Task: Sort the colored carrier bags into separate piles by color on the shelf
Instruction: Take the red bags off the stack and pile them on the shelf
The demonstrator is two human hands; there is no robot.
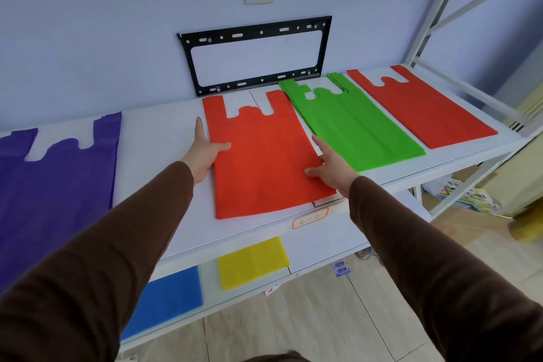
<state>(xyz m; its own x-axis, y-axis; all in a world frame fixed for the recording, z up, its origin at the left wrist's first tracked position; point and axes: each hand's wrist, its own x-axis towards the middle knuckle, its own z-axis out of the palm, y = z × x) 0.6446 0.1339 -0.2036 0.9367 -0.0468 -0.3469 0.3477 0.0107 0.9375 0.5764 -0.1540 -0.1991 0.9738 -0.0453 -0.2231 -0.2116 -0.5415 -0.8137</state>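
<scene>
An orange-red carrier bag (264, 156) lies flat in the middle of the white upper shelf (158, 138). My left hand (204, 153) rests at its left edge, thumb on the fabric, fingers spread. On the bag's right edge sits my right hand (329, 166), thumb on the fabric too. Neither hand lifts the bag. A green bag pile (352, 123) lies just to the right, then a red bag pile (417, 106). At the far left lies a purple bag pile (55, 185). On the lower shelf are a yellow bag (252, 261) and a blue bag (170, 300).
A black metal wall bracket (255, 56) stands behind the shelf. White rack posts (435, 15) rise at the right. A label sticker (310, 217) marks the shelf's front edge. Boxes and papers (470, 194) lie on the wooden floor at the right.
</scene>
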